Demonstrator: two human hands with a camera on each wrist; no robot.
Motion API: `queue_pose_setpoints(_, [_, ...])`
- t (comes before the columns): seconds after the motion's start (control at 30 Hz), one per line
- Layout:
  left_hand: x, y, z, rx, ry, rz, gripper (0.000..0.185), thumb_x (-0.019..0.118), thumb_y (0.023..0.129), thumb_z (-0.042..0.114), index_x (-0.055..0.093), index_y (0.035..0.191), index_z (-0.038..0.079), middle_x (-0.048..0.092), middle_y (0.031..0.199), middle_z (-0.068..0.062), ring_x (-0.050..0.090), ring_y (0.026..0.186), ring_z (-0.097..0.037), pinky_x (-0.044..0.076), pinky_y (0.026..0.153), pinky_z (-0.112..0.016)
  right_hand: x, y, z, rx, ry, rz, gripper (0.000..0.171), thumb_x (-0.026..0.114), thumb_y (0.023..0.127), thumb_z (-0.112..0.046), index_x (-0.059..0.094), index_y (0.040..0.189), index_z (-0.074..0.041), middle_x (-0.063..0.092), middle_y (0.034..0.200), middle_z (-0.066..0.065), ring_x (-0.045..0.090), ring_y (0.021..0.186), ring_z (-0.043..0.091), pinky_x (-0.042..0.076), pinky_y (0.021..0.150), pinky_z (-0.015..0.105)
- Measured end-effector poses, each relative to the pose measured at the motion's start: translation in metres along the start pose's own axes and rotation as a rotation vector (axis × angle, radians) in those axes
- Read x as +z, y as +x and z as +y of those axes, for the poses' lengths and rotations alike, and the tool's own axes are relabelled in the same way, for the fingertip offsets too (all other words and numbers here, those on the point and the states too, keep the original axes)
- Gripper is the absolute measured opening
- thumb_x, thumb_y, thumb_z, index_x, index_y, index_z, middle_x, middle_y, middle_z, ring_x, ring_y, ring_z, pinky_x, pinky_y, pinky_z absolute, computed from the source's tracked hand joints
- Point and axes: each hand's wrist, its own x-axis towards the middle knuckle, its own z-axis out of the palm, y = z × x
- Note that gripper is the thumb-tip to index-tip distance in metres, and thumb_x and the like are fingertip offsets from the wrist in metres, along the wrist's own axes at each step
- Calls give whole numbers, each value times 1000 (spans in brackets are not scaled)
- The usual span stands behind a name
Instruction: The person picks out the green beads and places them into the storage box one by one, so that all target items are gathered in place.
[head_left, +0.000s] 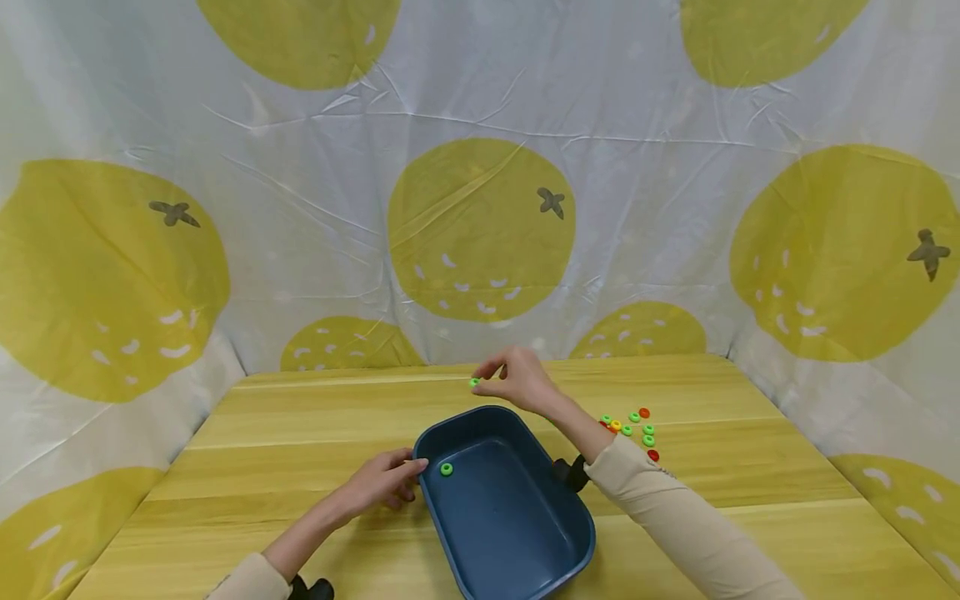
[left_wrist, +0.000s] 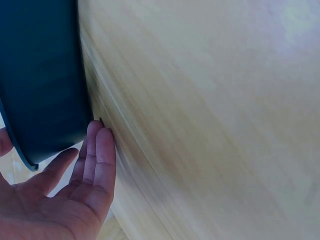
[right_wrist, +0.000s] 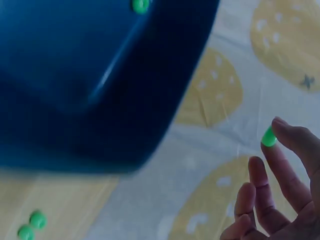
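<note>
In the head view, a dark blue rectangular bin (head_left: 487, 533) sits on the table with one small green ring (head_left: 446, 470) inside near its far left corner. My left hand (head_left: 386, 479) grips the bin's left rim, thumb over the edge and fingers outside along the wall; the left wrist view shows these fingers (left_wrist: 102, 165) against the outer wall. Beyond the bin's far end my right hand (head_left: 517, 382) is raised, pinching another green ring (right_wrist: 268, 137) between thumb and index finger. Its other fingers are loosely bent.
To the right of the bin lie several loose rings, green (head_left: 648, 440), red (head_left: 653, 456) and orange (head_left: 616, 426), partly behind the right forearm. The wooden table (head_left: 300, 417) ends at a white curtain (head_left: 322, 250) printed with yellow fruit.
</note>
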Motion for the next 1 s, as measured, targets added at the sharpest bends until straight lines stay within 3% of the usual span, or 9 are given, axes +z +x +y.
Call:
queue_pose_setpoints(0.27, [0, 1, 1, -1, 17, 3, 45, 45, 98, 36, 53, 116, -4, 61, 94, -9, 62, 78, -19, 54, 66, -36, 48, -2, -8, -40, -43, -206, 12, 77, 77, -16, 74, 86, -9, 72, 79, 4, 65, 71, 13, 48, 63, 17])
queue_pose_setpoints(0.5, [-1, 0, 2, 6, -2, -14, 43, 44, 99, 34, 53, 112, -5, 60, 94, -12, 61, 77, -19, 53, 65, -35, 72, -11, -3, 31, -188, -329, 10, 78, 76, -18, 74, 83, -12, 70, 77, -1, 59, 64, 5, 46, 58, 16])
queue_pose_setpoints(0.73, [-2, 0, 1, 9, -4, -15, 44, 44, 98, 36, 53, 112, -5, 60, 95, -13, 60, 77, -18, 52, 65, -34, 85, -16, -1, 69, -315, -335, 10, 79, 74, -21, 73, 79, -15, 66, 74, -5, 54, 60, 4, 43, 53, 18])
queue_pose_setpoints(1.0, [0, 1, -1, 3, -2, -4, 41, 45, 98, 36, 54, 105, -3, 59, 92, -13, 59, 75, -17, 50, 63, -33, 88, -18, 0, 48, -335, -306, 10, 80, 74, -20, 74, 80, -15, 66, 73, -5, 54, 60, 5, 42, 52, 19])
